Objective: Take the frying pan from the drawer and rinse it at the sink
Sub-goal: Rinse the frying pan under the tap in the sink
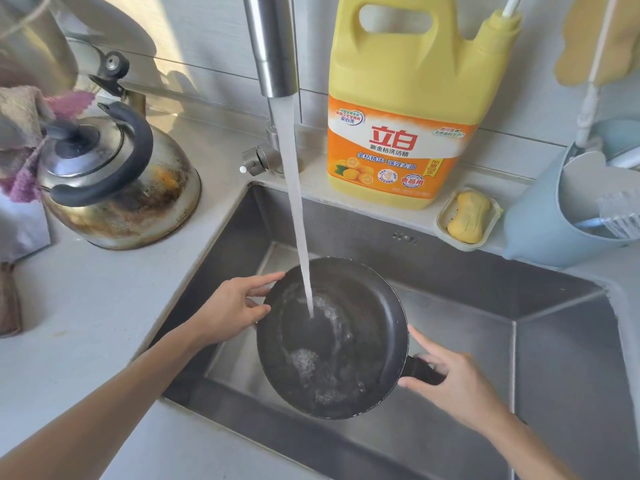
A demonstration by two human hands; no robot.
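Note:
A small black frying pan [349,344] is held over the steel sink [467,282]. Water pours from the faucet [273,53] in a white stream that lands inside the pan, where it froths and pools. My left hand [232,308] grips the pan's left rim, thumb and fingers around the edge. My right hand [453,375] holds the short black handle [424,370] at the pan's right side, with the index finger stretched along the rim.
A stained steel kettle [117,178] stands on the counter at left, cloths beside it. A yellow detergent jug [412,105], a soap dish [467,220] and a blue utensil holder [561,216] line the sink's back ledge.

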